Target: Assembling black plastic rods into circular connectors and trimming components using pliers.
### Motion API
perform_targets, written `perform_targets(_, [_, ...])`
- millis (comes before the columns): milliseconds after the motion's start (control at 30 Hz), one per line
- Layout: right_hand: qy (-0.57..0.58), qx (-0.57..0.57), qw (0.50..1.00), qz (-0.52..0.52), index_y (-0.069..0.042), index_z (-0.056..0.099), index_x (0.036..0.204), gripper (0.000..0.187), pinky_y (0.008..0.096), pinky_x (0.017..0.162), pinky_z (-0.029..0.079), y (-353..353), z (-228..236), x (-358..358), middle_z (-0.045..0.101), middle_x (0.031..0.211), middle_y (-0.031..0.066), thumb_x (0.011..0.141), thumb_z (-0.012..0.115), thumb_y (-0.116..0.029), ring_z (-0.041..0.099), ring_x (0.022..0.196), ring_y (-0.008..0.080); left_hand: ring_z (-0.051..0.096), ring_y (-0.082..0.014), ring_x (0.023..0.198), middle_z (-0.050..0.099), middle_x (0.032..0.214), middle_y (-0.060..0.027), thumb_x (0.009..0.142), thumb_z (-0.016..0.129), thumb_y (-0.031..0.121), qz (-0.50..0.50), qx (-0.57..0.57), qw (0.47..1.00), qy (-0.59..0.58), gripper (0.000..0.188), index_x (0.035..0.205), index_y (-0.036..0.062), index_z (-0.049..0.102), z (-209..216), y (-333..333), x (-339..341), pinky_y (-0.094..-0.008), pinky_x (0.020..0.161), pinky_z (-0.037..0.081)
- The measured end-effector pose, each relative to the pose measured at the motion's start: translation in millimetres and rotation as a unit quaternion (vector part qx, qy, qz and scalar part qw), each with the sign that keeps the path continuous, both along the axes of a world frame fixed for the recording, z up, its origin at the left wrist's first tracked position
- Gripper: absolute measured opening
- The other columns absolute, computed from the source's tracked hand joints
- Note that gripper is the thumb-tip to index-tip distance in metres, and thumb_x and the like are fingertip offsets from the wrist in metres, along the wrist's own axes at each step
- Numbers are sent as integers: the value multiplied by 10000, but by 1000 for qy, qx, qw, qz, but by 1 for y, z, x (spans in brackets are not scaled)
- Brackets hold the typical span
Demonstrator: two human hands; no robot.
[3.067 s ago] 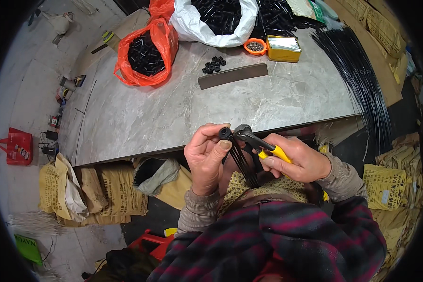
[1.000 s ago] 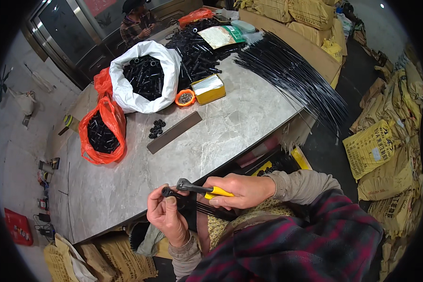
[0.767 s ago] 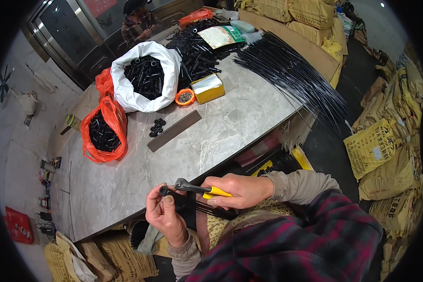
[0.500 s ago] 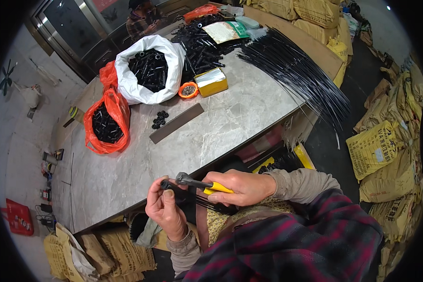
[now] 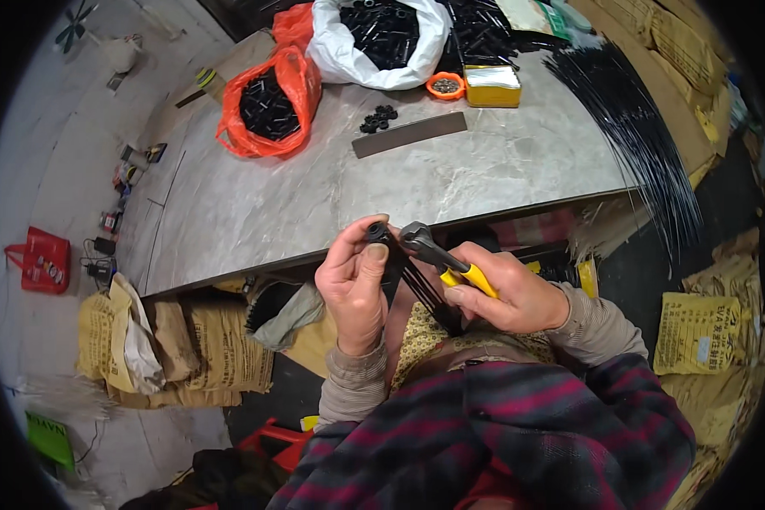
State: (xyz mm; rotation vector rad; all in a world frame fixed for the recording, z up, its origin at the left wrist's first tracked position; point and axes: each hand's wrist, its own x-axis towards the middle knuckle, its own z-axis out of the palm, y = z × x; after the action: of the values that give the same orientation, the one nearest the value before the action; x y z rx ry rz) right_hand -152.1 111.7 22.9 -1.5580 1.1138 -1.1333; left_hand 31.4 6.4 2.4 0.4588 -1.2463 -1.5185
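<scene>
My left hand (image 5: 354, 293) pinches a short black tubular plastic piece (image 5: 377, 231) between thumb and fingers, its round open end facing up. Several thin black rods (image 5: 427, 293) run from beside this piece down toward my lap; how they join it is hidden. In my right hand (image 5: 512, 293) is a pair of pincers (image 5: 433, 252) with dark metal jaws and yellow handles. Their jaws are just right of the black piece, apparently apart from it. Both hands are in front of the table's near edge, above my lap.
On the grey table (image 5: 289, 217) lie a flat metal strip (image 5: 410, 135) and small black rings (image 5: 379, 119). Behind are a red bag (image 5: 310, 93), white sack (image 5: 438, 42), orange dish (image 5: 444, 86), yellow box (image 5: 493, 95). Long black rods (image 5: 646, 136) overhang the right edge.
The view has tilted down and turned, so the table appears higher and more of the floor shows at lower left. Both hands keep their hold on the black piece and the pincers.
</scene>
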Motion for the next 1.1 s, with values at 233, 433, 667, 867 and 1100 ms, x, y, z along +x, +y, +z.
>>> perform_targets(233, [16, 16, 1000, 0, 31, 488, 1202, 267, 308, 553, 454, 1, 3, 7, 585, 689, 84, 988, 588, -95, 586, 584, 159, 630, -126, 976, 677, 1077, -99, 948, 647, 5, 7, -2, 1000, -12, 322, 1249, -97, 592, -1, 2, 4, -241, 905, 493])
perform_targets(433, [31, 14, 999, -1, 21, 515, 1143, 199, 272, 558, 487, 0, 5, 7, 607, 743, 50, 995, 580, -96, 622, 616, 110, 640, -131, 945, 688, 1056, -108, 942, 665, 45, 26, -5, 999, -31, 331, 1234, -101, 608, -1, 5, 4, -245, 875, 498])
perform_targets(667, [39, 29, 999, 9, 15, 489, 1178, 196, 257, 581, 486, 2, 6, 3, 621, 785, 41, 1017, 523, -92, 604, 636, 98, 629, -129, 944, 688, 1054, -102, 945, 646, 7, 59, -21, 998, -33, 306, 1232, -96, 626, 5, 16, -4, -242, 887, 488])
perform_targets(867, [16, 43, 999, 6, 28, 454, 1229, 255, 319, 568, 460, 6, 6, 6, 592, 730, 100, 995, 529, -43, 579, 594, 184, 627, -126, 926, 690, 1032, -100, 948, 639, 2, 96, -58, 991, -71, 298, 1231, -91, 628, 2, 19, -8, -240, 866, 491])
perform_targets(1100, [26, 20, 999, -4, 26, 464, 1208, 250, 323, 556, 455, 3, -1, 4, 564, 671, 93, 1006, 554, -91, 570, 575, 181, 669, -181, 879, 684, 1002, -119, 964, 614, 22, 97, -17, 994, -36, 294, 1237, -87, 612, -1, 21, -17, -316, 816, 567])
